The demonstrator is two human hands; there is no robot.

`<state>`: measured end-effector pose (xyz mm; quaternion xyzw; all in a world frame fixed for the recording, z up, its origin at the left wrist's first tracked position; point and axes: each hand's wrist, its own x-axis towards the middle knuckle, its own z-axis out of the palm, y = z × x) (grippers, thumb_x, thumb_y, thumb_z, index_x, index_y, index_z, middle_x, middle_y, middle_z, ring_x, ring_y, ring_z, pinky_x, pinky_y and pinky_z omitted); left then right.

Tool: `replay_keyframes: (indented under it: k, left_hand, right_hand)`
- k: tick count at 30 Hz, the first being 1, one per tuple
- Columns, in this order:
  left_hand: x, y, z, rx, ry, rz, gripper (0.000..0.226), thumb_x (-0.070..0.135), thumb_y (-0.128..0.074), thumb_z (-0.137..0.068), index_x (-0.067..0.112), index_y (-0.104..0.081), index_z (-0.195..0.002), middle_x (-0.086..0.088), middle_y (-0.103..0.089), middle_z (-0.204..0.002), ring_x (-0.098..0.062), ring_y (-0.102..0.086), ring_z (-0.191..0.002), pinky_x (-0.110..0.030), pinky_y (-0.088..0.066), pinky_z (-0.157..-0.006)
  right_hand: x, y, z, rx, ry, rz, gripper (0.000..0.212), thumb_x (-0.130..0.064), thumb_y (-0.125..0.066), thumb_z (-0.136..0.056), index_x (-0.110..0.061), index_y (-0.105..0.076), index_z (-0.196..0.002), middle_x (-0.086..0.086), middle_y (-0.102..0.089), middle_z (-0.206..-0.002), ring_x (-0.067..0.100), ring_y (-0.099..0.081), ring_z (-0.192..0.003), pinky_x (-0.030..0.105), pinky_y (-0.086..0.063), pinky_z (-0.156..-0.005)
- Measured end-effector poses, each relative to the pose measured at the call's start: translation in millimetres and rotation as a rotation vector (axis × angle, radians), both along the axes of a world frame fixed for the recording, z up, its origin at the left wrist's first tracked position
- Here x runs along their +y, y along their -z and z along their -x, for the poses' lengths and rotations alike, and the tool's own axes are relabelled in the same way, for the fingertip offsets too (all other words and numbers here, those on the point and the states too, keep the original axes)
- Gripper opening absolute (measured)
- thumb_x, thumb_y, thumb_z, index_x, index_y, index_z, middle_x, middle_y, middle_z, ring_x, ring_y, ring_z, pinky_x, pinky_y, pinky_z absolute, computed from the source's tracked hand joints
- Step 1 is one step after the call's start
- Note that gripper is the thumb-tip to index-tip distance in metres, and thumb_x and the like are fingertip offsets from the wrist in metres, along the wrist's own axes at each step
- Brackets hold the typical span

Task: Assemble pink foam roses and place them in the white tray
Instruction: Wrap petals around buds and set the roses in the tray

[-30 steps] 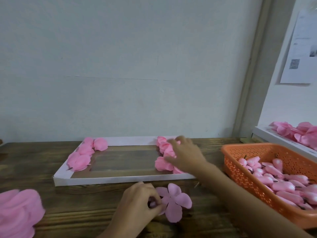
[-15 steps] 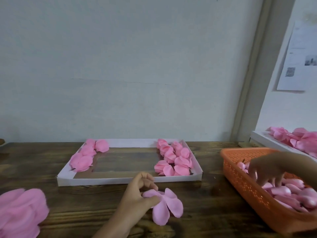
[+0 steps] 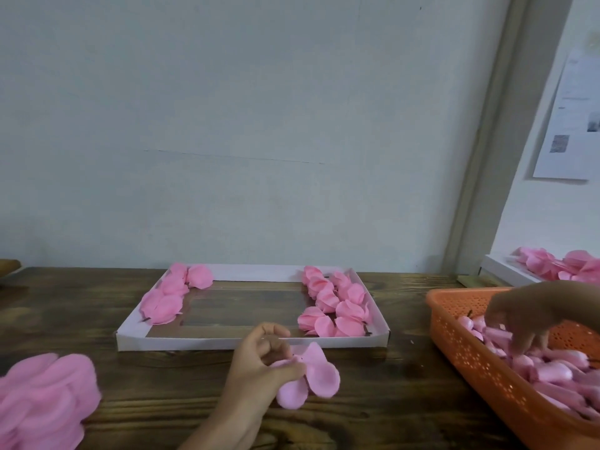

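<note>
My left hand [image 3: 259, 362] pinches a pink foam petal piece [image 3: 313, 375] above the wooden table, just in front of the white tray [image 3: 253, 342]. Assembled pink roses [image 3: 334, 303] lie in two rows along the tray's right side. More pink roses [image 3: 168, 295] lie along its left side. My right hand [image 3: 522, 316] reaches down into the orange basket [image 3: 461, 349], with its fingertips among the pink rose buds [image 3: 552, 371]. Whether those fingers hold a bud is hidden.
A stack of pink petal pieces [image 3: 42, 404] sits at the table's near left. A second white tray [image 3: 506, 271] of pink pieces stands at the far right beside the wall. A printed paper sheet [image 3: 571, 121] hangs on that wall.
My right hand left the roses in the tray, swung right and dipped into the orange basket. My left hand lifted the petal piece off the table.
</note>
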<state>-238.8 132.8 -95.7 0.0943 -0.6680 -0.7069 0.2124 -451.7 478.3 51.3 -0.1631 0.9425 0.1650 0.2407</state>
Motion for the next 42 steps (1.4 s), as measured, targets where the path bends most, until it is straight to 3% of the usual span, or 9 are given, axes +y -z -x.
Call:
replay_keyframes:
  k: [4, 6, 8, 10, 14, 18, 22, 34, 42]
  left_hand:
    - [-4.8, 7.0, 2.5, 0.030, -0.041, -0.034, 0.063, 0.006, -0.086, -0.051, 0.016, -0.067, -0.110, -0.006, -0.077, -0.090, -0.023, -0.075, -0.088, -0.033, -0.060, -0.071]
    - [-5.0, 8.1, 3.4, 0.033, -0.048, -0.049, 0.073, 0.007, -0.089, -0.048, 0.021, -0.066, -0.116, -0.004, -0.079, -0.095, -0.024, -0.076, -0.095, -0.038, -0.061, -0.079]
    - [-4.0, 6.7, 2.8, 0.028, -0.046, -0.062, 0.081, 0.003, -0.093, -0.048, 0.023, -0.065, -0.121, -0.003, -0.080, -0.102, -0.024, -0.076, -0.100, -0.043, -0.062, -0.086]
    - [-4.4, 5.3, 1.3, 0.023, -0.063, -0.051, 0.082, -0.005, -0.096, -0.055, 0.027, -0.065, -0.124, 0.001, -0.079, -0.108, -0.021, -0.074, -0.104, -0.044, -0.062, -0.089]
    - [-6.6, 0.1, 0.4, 0.020, -0.040, -0.019, 0.073, -0.011, -0.089, -0.065, 0.026, -0.065, -0.123, 0.007, -0.081, -0.103, -0.018, -0.074, -0.105, -0.036, -0.063, -0.079]
    - [-5.5, -5.1, 1.5, 0.092, -0.031, -0.054, 0.062, 0.022, -0.099, -0.052, 0.027, -0.077, -0.110, 0.015, -0.079, -0.100, -0.002, -0.074, -0.092, -0.019, -0.059, -0.063]
    - [-3.8, -4.7, 2.6, 0.135, -0.048, -0.152, 0.062, 0.057, -0.097, -0.051, 0.031, -0.081, -0.105, -0.003, -0.079, -0.112, -0.023, -0.075, -0.108, -0.044, -0.059, -0.091]
    - [-5.4, 2.2, 2.1, 0.255, -0.044, -0.126, 0.039, 0.018, -0.086, -0.066, 0.022, -0.080, -0.104, -0.009, -0.078, -0.117, -0.026, -0.072, -0.115, -0.046, -0.055, -0.097]
    - [0.2, -0.4, -0.3, 0.302, -0.030, -0.115, 0.037, 0.014, -0.088, -0.069, 0.022, -0.080, -0.103, -0.011, -0.080, -0.108, -0.023, -0.076, -0.105, -0.023, -0.061, -0.078]
  right_hand:
    - [-6.3, -21.4, -24.3, 0.468, -0.172, 0.404, 0.028, -0.035, -0.075, -0.093, -0.021, -0.069, -0.117, -0.012, -0.070, -0.100, 0.001, -0.065, -0.079, 0.008, -0.050, -0.066]
    - [-24.6, -20.9, -46.7, 0.606, -0.227, 0.781, 0.024, -0.041, -0.077, -0.087, -0.021, -0.076, -0.099, -0.002, -0.073, -0.079, 0.011, -0.068, -0.069, 0.017, -0.054, -0.064]
    - [-53.1, -15.3, -79.1, 0.523, -0.241, 1.132, 0.029, -0.051, -0.075, -0.080, -0.029, -0.075, -0.099, 0.002, -0.074, -0.081, 0.018, -0.070, -0.070, 0.033, -0.061, -0.063]
    - [-84.1, -1.6, -108.2, 0.300, -0.257, 1.451, 0.033, -0.060, -0.071, -0.075, -0.039, -0.074, -0.101, -0.006, -0.074, -0.090, 0.012, -0.071, -0.074, 0.028, -0.061, -0.060]
    - [-151.1, 56.8, -132.9, 0.042, -0.290, 1.736, 0.019, -0.037, -0.075, -0.090, -0.034, -0.073, -0.109, -0.002, -0.076, -0.098, 0.019, -0.073, -0.081, 0.030, -0.060, -0.066]
    - [-177.4, 101.1, -136.4, 0.024, -0.339, 1.769, 0.017, -0.024, -0.072, -0.098, -0.029, -0.074, -0.114, -0.006, -0.074, -0.111, 0.019, -0.071, -0.101, 0.039, -0.062, -0.078]
    - [-170.0, 118.4, -133.4, 0.088, -0.383, 1.742, 0.020, -0.024, -0.076, -0.096, -0.028, -0.074, -0.115, -0.009, -0.074, -0.115, 0.017, -0.070, -0.108, 0.034, -0.062, -0.081]
    - [-166.5, 127.5, -127.3, 0.221, -0.513, 1.679, 0.025, -0.018, -0.078, -0.094, -0.027, -0.074, -0.117, -0.016, -0.073, -0.114, 0.014, -0.070, -0.108, 0.024, -0.057, -0.079]
    - [-163.2, 125.8, -126.5, 0.265, -0.515, 1.622, 0.023, -0.019, -0.081, -0.091, -0.024, -0.076, -0.113, -0.013, -0.073, -0.105, 0.015, -0.069, -0.098, 0.022, -0.054, -0.077]
